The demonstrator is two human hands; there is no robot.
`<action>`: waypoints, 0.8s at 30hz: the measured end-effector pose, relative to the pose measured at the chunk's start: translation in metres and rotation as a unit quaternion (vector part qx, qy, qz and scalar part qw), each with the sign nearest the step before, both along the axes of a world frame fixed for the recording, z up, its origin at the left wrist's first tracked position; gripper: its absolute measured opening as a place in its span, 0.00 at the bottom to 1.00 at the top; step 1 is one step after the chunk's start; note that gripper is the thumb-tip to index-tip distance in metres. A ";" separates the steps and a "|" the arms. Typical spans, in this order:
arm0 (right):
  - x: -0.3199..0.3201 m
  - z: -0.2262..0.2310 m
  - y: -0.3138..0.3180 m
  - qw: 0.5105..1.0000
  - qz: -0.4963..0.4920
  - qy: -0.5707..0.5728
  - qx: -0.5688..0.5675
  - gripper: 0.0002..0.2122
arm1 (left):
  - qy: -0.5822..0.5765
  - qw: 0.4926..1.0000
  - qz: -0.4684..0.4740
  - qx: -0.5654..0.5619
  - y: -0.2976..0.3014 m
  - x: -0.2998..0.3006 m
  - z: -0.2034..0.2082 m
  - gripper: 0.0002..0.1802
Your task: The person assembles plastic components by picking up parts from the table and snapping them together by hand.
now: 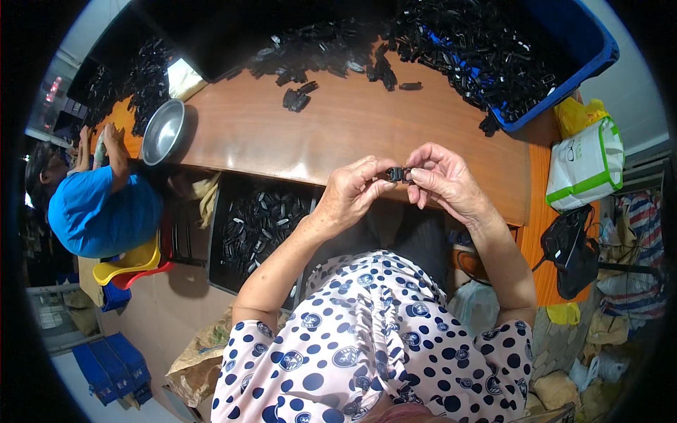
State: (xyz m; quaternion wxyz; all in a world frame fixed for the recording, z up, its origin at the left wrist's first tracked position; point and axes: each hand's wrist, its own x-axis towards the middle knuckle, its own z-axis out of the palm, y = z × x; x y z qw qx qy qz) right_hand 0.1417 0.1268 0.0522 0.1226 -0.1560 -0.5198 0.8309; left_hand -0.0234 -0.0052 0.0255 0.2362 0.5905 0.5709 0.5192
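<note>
Between my two hands, just over the near edge of the wooden table (282, 141), is a small black plastic part (396, 173). My left hand (356, 185) pinches its left end between thumb and fingers. The right end sits in the thumb and fingertips of my right hand (446, 180). Too small to make out is the part's exact kind, and whether it is one piece or two. Similar black parts lie heaped (310, 53) at the table's far side, with a few loose ones (300, 97) nearer.
A blue bin (592, 67) full of black parts stands far right. Left are a metal bowl (163, 132) and a co-worker in a blue shirt (106, 211). Below the table edge sits a dark crate of parts (261, 229). A white-green bag (585, 166) stands right.
</note>
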 end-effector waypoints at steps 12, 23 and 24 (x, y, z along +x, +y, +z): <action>-0.002 -0.004 0.001 0.981 0.040 -0.186 0.041 0.07 | 0.235 0.972 -0.014 0.024 -0.005 -0.006 0.006 0.13; -0.016 -0.016 0.006 0.978 0.172 -0.061 -0.099 0.33 | -0.308 0.949 -0.056 -0.029 0.011 0.002 -0.013 0.12; -0.018 -0.022 0.008 0.973 0.195 -0.038 -0.113 0.33 | -0.349 0.935 -0.063 -0.031 0.013 0.004 -0.015 0.13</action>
